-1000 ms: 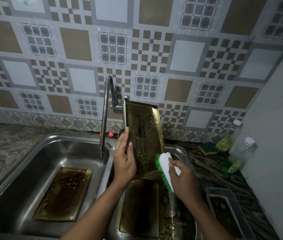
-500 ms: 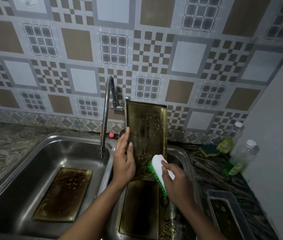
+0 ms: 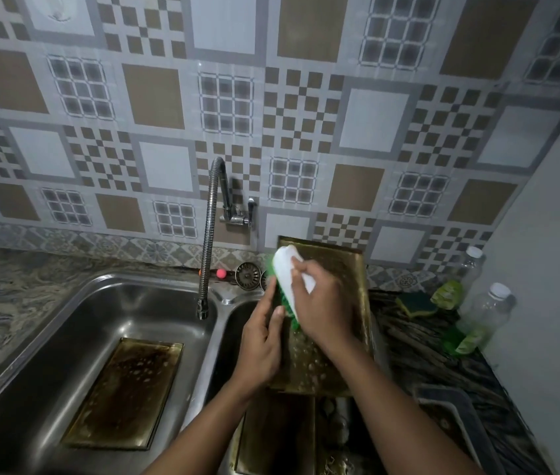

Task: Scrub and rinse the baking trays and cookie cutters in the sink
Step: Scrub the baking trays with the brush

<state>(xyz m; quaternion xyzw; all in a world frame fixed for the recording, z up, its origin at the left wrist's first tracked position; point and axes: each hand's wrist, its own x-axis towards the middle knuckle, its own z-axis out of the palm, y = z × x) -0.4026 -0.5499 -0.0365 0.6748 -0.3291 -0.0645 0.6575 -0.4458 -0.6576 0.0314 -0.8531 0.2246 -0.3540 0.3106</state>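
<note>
A grimy, soapy baking tray [image 3: 335, 275] stands tilted on end over the right sink basin. My left hand [image 3: 262, 344] grips its left edge. My right hand [image 3: 323, 299] grips a white scrub brush [image 3: 289, 275] with green bristles and presses it against the tray's upper left part. A second dirty tray [image 3: 124, 392] lies flat in the left basin [image 3: 49, 320]. A third tray [image 3: 277, 437] lies at the bottom of the right basin under my arms. Small metal cookie cutters [image 3: 335, 466] show dimly beside it.
A flexible steel faucet [image 3: 208, 234] hangs over the divider between the basins, no water running. On the right counter stand two plastic bottles [image 3: 484, 320], a green-and-yellow sponge [image 3: 415, 305] and a clear rectangular container [image 3: 456, 426]. A drain strainer [image 3: 247, 275] lies behind the sink.
My right hand has swept the brush from the tray's lower edge up to its top left. The tray has tilted lower and nearer, and the view has shifted.
</note>
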